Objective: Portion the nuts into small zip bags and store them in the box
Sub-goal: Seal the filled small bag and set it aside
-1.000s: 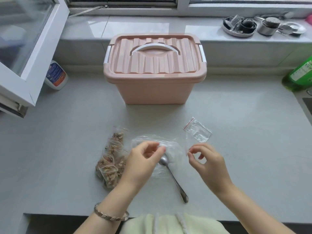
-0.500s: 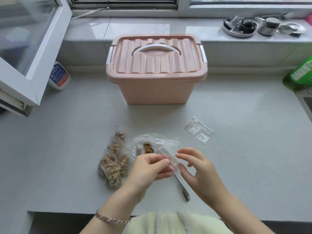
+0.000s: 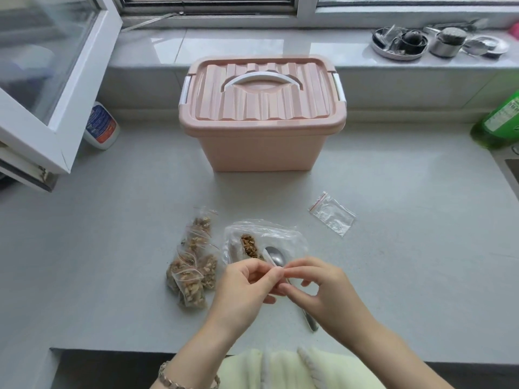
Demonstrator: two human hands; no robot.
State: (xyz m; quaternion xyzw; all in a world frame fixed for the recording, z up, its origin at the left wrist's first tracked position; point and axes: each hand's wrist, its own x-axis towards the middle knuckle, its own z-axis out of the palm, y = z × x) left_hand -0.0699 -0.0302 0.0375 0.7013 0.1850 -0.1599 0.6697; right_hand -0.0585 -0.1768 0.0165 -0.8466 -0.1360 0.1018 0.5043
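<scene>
Worktop (image 3: 393, 276), grey, as I see it from the head camera:

- Box (image 3: 262, 130): pink, lid (image 3: 262, 91) shut, white handle lying flat; stands at the back, centre, against the sill.
- Filled zip bags (image 3: 193, 262): a cluster of small clear bags of nuts, lying left of centre, overlapping one another.
- Large clear bag (image 3: 266, 240): crumpled, just right of the cluster; a small clump of nuts (image 3: 249, 245) shows inside it.
- Spoon (image 3: 276, 258): metal, bowl resting on the large bag, handle running toward me under my hands, its tip showing beyond the right wrist.
- Empty zip bag (image 3: 332, 213): red-striped seal, flat on the worktop, well apart to the right.
- Small zip bag (image 3: 268, 258): clear, between my fingertips, above the spoon; much of it hidden, contents not discernible.
- Left hand (image 3: 247, 290): grip pinched together on the small zip bag; a bracelet (image 3: 179, 381) on the wrist.
- Right hand (image 3: 323, 290): thumb and forefinger pinched on the same bag, touching the left fingertips.
- Spray bottle (image 3: 101, 126), far left by the open window frame; green bottle (image 3: 500, 122) at the right edge; metal kitchenware (image 3: 438, 42) on the sill
</scene>
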